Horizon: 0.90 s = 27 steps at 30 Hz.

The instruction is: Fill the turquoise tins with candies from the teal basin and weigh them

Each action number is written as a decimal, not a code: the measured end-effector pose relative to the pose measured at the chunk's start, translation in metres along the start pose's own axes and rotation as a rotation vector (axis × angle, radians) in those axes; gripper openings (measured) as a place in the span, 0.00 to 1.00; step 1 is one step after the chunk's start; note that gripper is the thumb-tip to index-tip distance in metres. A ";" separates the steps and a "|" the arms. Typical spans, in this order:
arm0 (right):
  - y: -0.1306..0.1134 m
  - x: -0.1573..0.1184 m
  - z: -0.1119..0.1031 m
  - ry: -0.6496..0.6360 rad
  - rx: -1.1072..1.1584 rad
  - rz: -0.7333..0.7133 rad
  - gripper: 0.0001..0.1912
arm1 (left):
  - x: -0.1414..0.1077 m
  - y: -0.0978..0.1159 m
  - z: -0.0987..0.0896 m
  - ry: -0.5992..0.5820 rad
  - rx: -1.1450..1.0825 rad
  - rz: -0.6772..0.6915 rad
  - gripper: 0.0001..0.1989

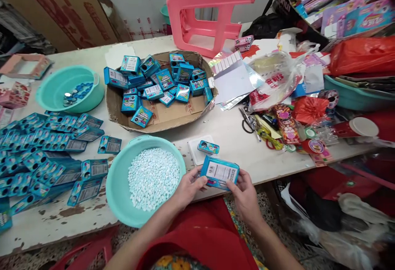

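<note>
A: Where is the item, and how is it held?

B: The blue box (222, 171) is raised at the front edge of the table (268, 159), barcode panel facing the wearer. The left hand (189, 185) grips its left end, the right hand (246, 196) its lower right corner. The fingers of both are closed in on the box, with the thumbs on the near side.

A: Handling?

B: Judged to be thin card: light, firm along the folds, liable to dent on the broad faces. The sheen suggests a slightly slippery finish. Contents cannot be told. Best held by the ends, with light pressure.

A: Edges and clearance?

B: The teal basin (115, 196) of pale tablets stands beside the left forearm; its rim is the main hazard. Just beyond the box, a small carton (208, 147) appears to rest on a white tray (194, 153). Open tabletop runs rightward from there to the scissors (247, 118). The near side drops off at the table edge.
</note>
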State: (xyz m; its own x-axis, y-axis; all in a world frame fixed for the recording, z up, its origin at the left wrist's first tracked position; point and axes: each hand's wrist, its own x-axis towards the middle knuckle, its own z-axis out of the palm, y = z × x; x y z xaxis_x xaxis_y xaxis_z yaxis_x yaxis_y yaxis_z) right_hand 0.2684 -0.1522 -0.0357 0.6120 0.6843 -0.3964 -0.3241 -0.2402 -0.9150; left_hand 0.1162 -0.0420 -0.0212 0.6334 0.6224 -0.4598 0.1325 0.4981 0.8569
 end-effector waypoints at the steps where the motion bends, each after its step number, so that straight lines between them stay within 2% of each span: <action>1: 0.002 0.001 -0.011 0.048 -0.026 -0.004 0.24 | 0.003 -0.001 -0.012 0.042 0.155 0.021 0.20; 2: 0.003 0.002 -0.023 0.093 -0.053 -0.018 0.24 | 0.006 -0.002 -0.029 0.143 0.340 0.056 0.17; 4: 0.005 0.006 -0.044 0.174 -0.108 -0.046 0.25 | 0.011 -0.007 -0.067 0.431 0.735 0.113 0.13; 5: 0.007 0.008 -0.053 0.206 -0.128 -0.053 0.26 | 0.012 -0.012 -0.086 0.530 0.904 0.086 0.13; 6: 0.009 0.009 -0.059 0.231 -0.139 -0.052 0.27 | 0.011 -0.019 -0.101 0.549 1.034 0.012 0.13; 7: 0.011 0.011 -0.064 0.254 -0.143 -0.046 0.27 | 0.009 -0.029 -0.113 0.505 1.117 -0.081 0.13; 9: 0.016 0.013 -0.067 0.287 -0.143 -0.032 0.29 | 0.001 -0.051 -0.124 0.355 1.163 -0.218 0.13; 11: 0.021 0.015 -0.066 0.291 -0.145 -0.023 0.29 | -0.010 -0.071 -0.123 0.260 1.140 -0.241 0.10; 13: 0.023 0.017 -0.062 0.272 -0.163 -0.019 0.29 | -0.019 -0.082 -0.120 0.261 1.056 -0.225 0.05; 14: 0.023 0.018 -0.060 0.259 -0.176 -0.019 0.29 | -0.022 -0.083 -0.120 0.277 0.962 -0.232 0.04; 16: 0.022 0.021 -0.057 0.236 -0.208 -0.024 0.29 | -0.025 -0.080 -0.125 0.320 0.675 -0.271 0.10; 19: 0.018 0.026 -0.055 0.212 -0.235 -0.041 0.28 | -0.025 -0.068 -0.135 0.346 0.260 -0.376 0.19; 21: 0.017 0.029 -0.055 0.199 -0.248 -0.048 0.29 | -0.022 -0.059 -0.139 0.321 0.110 -0.424 0.19; 24: 0.016 0.035 -0.057 0.174 -0.270 -0.053 0.30 | -0.011 -0.038 -0.132 0.260 0.032 -0.401 0.19; 27: 0.017 0.039 -0.061 0.169 -0.264 -0.044 0.29 | 0.010 -0.002 -0.109 0.148 0.141 -0.303 0.17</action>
State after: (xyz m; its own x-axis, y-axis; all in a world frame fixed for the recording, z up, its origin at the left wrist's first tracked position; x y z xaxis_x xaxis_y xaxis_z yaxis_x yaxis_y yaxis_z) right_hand 0.3303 -0.1717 -0.0712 0.7400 0.5789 -0.3426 -0.1101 -0.3982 -0.9107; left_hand 0.0388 0.0290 -0.0529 0.4335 0.5454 -0.7174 0.4074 0.5914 0.6959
